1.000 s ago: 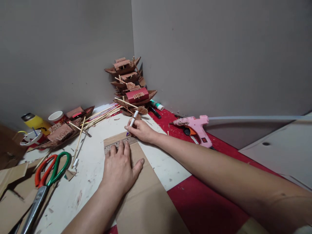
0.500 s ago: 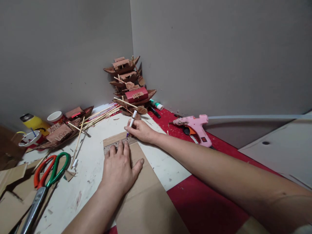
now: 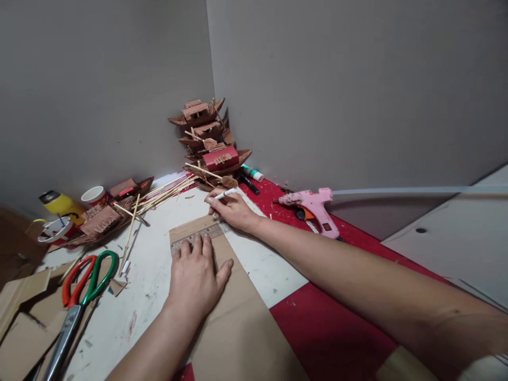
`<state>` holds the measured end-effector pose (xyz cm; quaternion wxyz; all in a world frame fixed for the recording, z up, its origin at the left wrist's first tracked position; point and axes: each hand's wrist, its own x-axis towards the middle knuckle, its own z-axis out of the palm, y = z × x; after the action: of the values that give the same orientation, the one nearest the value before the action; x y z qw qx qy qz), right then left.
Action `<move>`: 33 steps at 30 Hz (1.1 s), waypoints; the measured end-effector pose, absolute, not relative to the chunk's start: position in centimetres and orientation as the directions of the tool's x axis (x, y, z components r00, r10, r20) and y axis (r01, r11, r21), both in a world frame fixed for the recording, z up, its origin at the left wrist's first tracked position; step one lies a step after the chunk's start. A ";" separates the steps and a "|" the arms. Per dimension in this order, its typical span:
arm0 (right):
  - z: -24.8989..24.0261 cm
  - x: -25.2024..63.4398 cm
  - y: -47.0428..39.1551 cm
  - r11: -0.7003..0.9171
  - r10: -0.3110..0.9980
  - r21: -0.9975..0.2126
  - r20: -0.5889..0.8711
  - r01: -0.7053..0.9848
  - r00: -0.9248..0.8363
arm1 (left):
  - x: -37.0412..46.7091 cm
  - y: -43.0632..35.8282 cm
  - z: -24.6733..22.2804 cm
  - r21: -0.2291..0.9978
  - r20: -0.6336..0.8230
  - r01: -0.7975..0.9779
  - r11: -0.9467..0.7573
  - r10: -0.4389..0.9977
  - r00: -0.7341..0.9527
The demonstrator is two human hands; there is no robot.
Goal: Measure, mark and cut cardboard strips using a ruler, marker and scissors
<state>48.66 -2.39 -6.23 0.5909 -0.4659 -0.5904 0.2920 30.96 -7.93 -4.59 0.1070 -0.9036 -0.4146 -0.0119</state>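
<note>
Cardboard (image 3: 238,317) lies on the bench (image 3: 146,270), pointing toward its far corner; left grip (image 3: 195,272), spread wide, rests on a ruler (image 3: 216,232) across the cardboard; right grip (image 3: 230,210) holds a white pen (image 3: 226,193).

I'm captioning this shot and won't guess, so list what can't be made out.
All in the head view:
Ruler: marks too small to read, part covered by the left hand.
Pen: writing tip not visible, apparently behind the fingers of the right hand.
Scissors: blade points cut off by the bottom edge.
Cardboard under the ruler: near end cut off likewise.
Bottle: base hidden behind a boat.
</note>
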 end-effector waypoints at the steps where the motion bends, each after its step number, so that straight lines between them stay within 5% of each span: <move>1: -6.1 48.6 -2.4 0.399 0.893 -0.893 0.430 0.209 0.135 | 30.9 -8.0 -4.6 -0.185 0.112 0.750 -0.635 0.745 0.658; 21: -5.5 48.1 -8.3 0.304 0.920 -0.948 0.318 0.095 0.229 | 30.4 -11.7 -4.1 -0.204 0.040 0.737 -0.644 0.747 0.664; 33: -6.3 49.0 -8.2 0.332 0.908 -0.922 0.369 0.199 0.197 | 30.4 -12.1 -4.0 -0.167 0.013 0.771 -0.615 0.780 0.625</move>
<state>49.01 -8.24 -6.27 0.5945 -0.4950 -0.5590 0.2983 30.38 -12.13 -4.05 0.0785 -0.8980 -0.4318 0.0307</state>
